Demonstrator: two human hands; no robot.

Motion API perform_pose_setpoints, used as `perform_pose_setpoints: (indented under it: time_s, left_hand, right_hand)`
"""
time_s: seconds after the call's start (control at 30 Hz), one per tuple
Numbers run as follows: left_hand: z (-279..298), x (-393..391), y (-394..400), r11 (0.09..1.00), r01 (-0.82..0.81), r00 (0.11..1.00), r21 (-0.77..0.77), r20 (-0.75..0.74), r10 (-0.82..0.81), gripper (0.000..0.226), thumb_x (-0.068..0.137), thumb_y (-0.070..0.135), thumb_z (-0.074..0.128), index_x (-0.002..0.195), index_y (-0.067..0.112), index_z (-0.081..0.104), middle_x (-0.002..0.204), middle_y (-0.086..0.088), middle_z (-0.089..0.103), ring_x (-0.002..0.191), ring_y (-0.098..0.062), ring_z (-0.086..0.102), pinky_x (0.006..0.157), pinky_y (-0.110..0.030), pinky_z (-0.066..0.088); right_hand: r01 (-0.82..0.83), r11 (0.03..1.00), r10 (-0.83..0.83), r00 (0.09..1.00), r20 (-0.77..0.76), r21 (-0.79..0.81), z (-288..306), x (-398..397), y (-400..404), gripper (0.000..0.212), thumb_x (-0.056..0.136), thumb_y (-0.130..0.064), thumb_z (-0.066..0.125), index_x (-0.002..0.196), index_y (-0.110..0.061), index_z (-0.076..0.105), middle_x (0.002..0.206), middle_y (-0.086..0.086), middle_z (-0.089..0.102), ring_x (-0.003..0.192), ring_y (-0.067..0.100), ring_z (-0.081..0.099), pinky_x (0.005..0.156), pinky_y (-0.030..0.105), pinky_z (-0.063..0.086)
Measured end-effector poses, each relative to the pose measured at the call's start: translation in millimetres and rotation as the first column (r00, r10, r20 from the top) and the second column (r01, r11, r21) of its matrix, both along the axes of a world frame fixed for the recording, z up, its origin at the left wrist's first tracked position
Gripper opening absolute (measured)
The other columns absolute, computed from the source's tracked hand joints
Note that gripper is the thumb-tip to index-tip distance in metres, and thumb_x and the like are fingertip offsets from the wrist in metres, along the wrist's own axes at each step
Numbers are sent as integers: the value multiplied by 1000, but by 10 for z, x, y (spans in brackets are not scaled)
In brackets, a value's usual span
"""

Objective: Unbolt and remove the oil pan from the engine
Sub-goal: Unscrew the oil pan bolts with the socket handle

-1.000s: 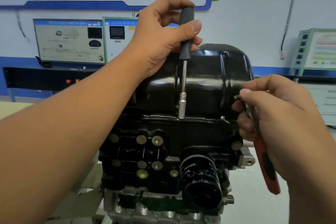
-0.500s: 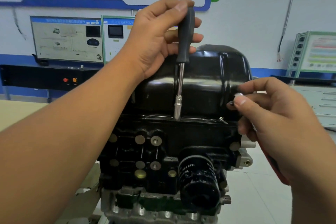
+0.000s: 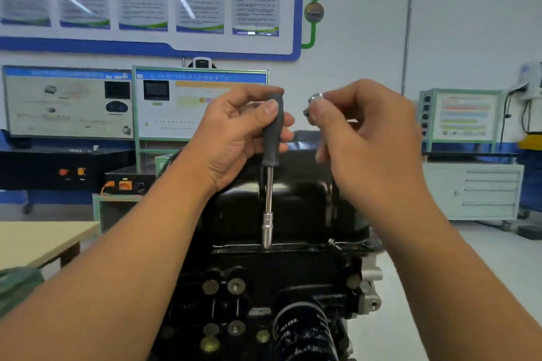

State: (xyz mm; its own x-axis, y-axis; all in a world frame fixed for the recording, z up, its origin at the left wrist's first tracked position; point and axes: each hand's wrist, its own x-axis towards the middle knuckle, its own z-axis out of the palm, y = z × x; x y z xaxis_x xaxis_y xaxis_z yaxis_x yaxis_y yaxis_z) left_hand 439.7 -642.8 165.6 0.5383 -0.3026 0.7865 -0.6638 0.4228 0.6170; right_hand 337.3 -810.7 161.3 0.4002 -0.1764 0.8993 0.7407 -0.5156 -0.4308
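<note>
Still on the unbolting stage, oil pan hasn't budged yet

Left hand (image 3: 234, 138) grips the nut driver (image 3: 271, 173) upright, socket seated on a flange bolt where the black oil pan (image 3: 293, 202) sits on top of the upturned engine (image 3: 264, 287). Right hand (image 3: 366, 138) is raised beside it, pinching a small metal piece (image 3: 313, 102), can't tell if it's a bolt or a socket. Next up, I'd guess: spin that bolt out, stash the piece, move along the flange.

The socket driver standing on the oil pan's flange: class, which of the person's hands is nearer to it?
Left. The left hand grips the socket driver by its black handle. The right hand is beside it, apart, pinching a small metal piece.
</note>
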Motion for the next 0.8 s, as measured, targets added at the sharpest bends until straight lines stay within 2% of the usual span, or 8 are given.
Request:
perform_pose_setpoints:
  time_s: [0.07,0.17,0.27,0.43,0.53,0.67,0.8]
  left_hand:
    - [1,-2,4,1000,2,1000,-7,-11,-2,21,94,14,67,114,16,73,94,-20,75,77,-29,74,68,-38,62]
    - [9,-21,-13,1000,11,999,-27,-49,-12,18,91,14,68,104,20,78,92,-20,75,76,-30,75,66,-37,62]
    - [23,-33,-21,1000,8,995,-24,-99,-11,17,89,14,69,105,9,73,93,-22,75,77,-33,76,65,-37,61]
    - [26,-42,-16,999,11,990,-31,-143,-15,21,87,15,73,105,3,74,94,-25,76,81,-34,77,67,-36,62]
    - [23,-64,-16,999,27,987,-43,-159,-34,31,81,19,79,105,1,72,94,-26,75,80,-34,77,67,-36,62]
    - [43,-101,-16,999,33,982,-33,-185,-39,28,84,17,70,108,2,69,91,-21,76,79,-32,77,65,-35,62]
    - [49,-116,-4,998,48,979,-29,-195,-53,24,85,16,68,107,6,71,92,-20,76,80,-31,77,66,-35,62]
  right_hand:
    - [62,994,-60,998,30,-93,405,141,65,13,99,-29,67,93,-17,69,86,-5,71,71,18,66,74,46,57]
    - [115,931,-133,991,-29,-346,808,288,162,17,97,-29,70,91,-13,71,83,-2,70,65,10,60,70,37,53]
    - [128,845,-198,977,-81,-520,931,342,174,17,93,-25,75,85,-10,74,74,0,69,56,4,56,69,31,52]
    - [106,777,-222,969,-112,-621,1022,280,108,19,91,-23,77,76,-12,71,59,-11,59,52,-8,57,63,23,47]
    - [94,749,-237,963,-133,-656,1059,236,134,18,92,-21,76,79,-9,73,57,-11,57,50,-8,56,59,19,46]
    - [75,742,-249,953,-170,-667,1104,196,165,20,94,-19,74,80,-5,71,53,-8,58,42,3,57,56,23,53]
    - [66,716,-269,945,-188,-695,1156,185,180,21,94,-18,73,81,-3,70,58,-2,64,50,17,67,54,27,54]
